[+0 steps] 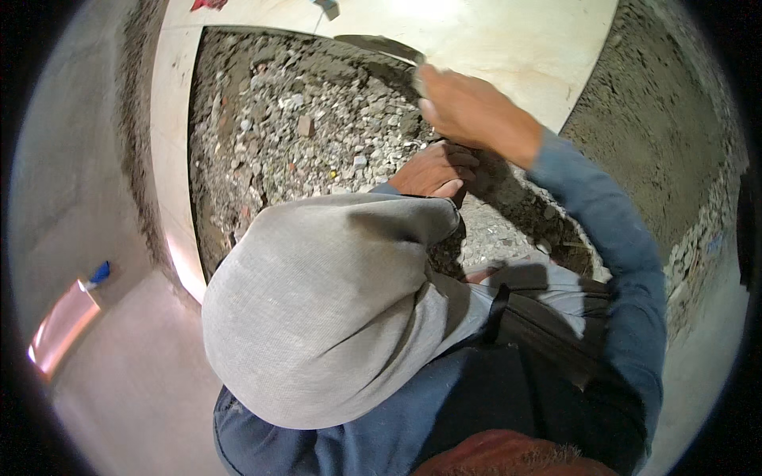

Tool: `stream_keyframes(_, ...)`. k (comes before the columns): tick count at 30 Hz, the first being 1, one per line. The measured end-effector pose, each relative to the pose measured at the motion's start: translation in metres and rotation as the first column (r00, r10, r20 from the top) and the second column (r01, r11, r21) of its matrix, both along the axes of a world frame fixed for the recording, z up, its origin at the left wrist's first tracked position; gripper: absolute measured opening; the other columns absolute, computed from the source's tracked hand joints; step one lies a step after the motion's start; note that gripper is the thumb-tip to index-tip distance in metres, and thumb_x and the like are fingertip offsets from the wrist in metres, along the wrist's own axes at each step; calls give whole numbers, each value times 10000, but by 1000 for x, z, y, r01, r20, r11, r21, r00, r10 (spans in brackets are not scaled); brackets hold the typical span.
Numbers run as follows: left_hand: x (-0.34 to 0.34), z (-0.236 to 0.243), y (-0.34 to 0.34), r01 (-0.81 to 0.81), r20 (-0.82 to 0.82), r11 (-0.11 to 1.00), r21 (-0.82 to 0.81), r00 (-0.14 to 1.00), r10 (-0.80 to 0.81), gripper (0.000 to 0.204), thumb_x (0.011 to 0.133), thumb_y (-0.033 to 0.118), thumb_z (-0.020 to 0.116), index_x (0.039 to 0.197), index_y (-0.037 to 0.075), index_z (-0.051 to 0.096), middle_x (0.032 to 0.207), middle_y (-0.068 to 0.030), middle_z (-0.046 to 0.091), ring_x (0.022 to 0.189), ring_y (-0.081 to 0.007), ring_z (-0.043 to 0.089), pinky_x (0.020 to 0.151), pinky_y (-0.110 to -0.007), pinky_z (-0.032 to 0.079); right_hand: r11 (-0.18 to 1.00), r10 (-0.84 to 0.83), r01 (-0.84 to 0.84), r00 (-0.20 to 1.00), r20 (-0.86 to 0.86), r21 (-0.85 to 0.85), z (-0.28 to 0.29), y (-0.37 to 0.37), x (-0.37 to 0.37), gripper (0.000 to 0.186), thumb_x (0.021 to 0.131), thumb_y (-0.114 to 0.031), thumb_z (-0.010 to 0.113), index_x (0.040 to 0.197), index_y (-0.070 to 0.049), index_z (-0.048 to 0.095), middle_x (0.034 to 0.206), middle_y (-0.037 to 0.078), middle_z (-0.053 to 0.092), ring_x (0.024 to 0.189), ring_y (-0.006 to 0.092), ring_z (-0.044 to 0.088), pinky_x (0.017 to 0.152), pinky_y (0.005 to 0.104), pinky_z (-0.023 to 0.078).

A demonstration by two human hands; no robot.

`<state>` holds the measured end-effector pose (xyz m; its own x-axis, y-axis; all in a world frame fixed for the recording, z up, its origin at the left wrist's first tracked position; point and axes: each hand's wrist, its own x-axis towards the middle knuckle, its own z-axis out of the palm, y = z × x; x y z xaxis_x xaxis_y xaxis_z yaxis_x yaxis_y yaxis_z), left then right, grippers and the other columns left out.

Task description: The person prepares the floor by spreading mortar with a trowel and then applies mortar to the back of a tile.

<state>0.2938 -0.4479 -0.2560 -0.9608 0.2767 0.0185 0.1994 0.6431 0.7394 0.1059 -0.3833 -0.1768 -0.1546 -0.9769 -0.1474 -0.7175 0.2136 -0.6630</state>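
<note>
"While the right hand (470, 109) clasps the trowel (382, 46), why is it at the tile's (508, 40) edge?"

"Likely for close control. The left hand (439, 169), curled over gravel (317, 135), perhaps braces; whether it holds anything, I cannot tell."

A plain grey wall (75, 151) spans the left, meeting a paler grey surface (143, 357) under faintly pinkish light
</note>
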Motion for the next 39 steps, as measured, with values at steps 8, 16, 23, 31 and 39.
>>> stream_keyframes(8,7,15,8,-110,118,994,-24,987,112,290,841,169,558,1065,65,709,1220,-97,652,1201,-310,537,1086,-457,394,990,-138,133,976,-170,-41,-3,-98,66,198,847,-8,560,971,121,643,897,273,693,796,372,719,639,431,601)
stream_keyframes(16,-7,-15,7,-23,126,999,29,992,20,283,870,164,562,1105,74,693,1272,-101,633,1275,-301,503,1130,-460,363,967,118,-103,992,-52,233,20,34,-9,431,948,-169,588,1292,74,498,1152,261,642,1046,356,660,833,423,578)
stream_keyframes(23,3,-19,3,-6,36,1000,16,999,5,290,905,160,540,1164,107,658,1348,-72,588,1316,-308,474,1167,-495,315,838,-139,-9,963,230,545,71,147,-49,400,1022,-334,473,1149,45,456,1049,316,613,988,459,619,826,523,480)
stream_keyframes(31,0,-16,3,-12,14,999,47,1000,11,283,901,171,566,1154,91,666,1317,-112,606,1284,-318,503,1166,-486,321,908,-266,86,875,404,411,12,150,-6,445,1018,-371,495,1135,58,475,1009,325,607,947,460,614,841,502,478)
stream_keyframes(39,6,-14,6,-127,44,992,20,991,126,266,888,264,563,1002,63,696,993,-136,647,1031,-359,549,911,-491,434,905,-403,86,492,772,418,-46,67,25,451,1024,-419,502,1106,23,544,825,79,584,758,150,566,729,349,483)
